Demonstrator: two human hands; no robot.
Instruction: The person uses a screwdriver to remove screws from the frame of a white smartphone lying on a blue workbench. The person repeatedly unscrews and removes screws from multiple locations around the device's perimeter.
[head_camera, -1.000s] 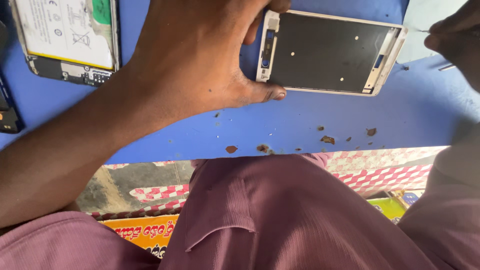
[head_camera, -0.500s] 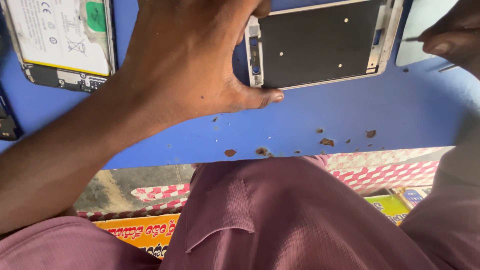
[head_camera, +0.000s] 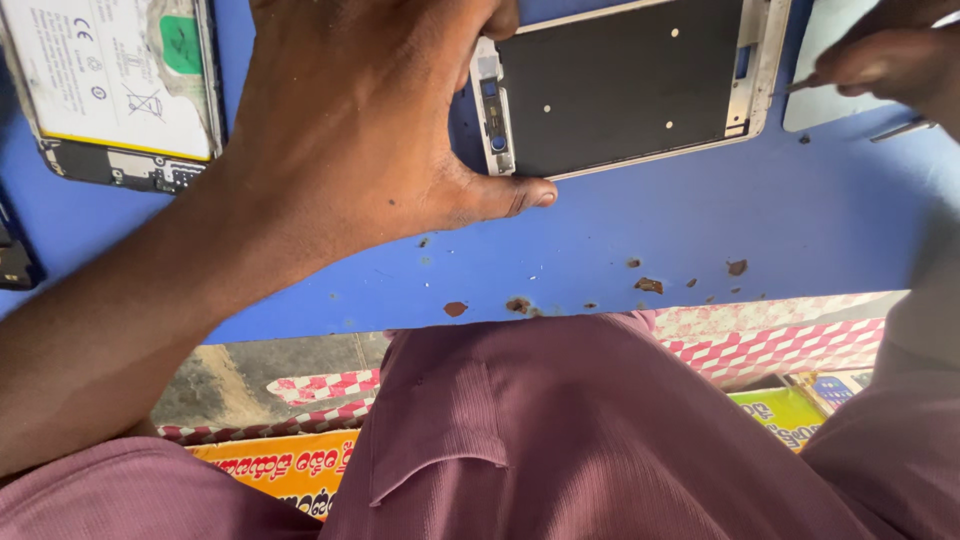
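The left hand (head_camera: 370, 130) fills the upper middle of the frame, closed on the left end of a phone frame (head_camera: 625, 90) — thumb pressed along its lower left corner, fingers over its top edge. The frame lies flat on the blue desk (head_camera: 700, 240) at the upper centre, dark plate up, with pale metal edges.

At the upper right, the right hand (head_camera: 895, 60) pinches a thin tool (head_camera: 795, 87) whose tip sits at the frame's right edge. A pale flat panel (head_camera: 830, 100) lies under that hand.

At the upper left lies an opened phone (head_camera: 115, 90) with a white battery showing, well apart from the frame. Brown chips mark the desk's near edge. A maroon shirt (head_camera: 600, 440) fills the bottom of the frame.
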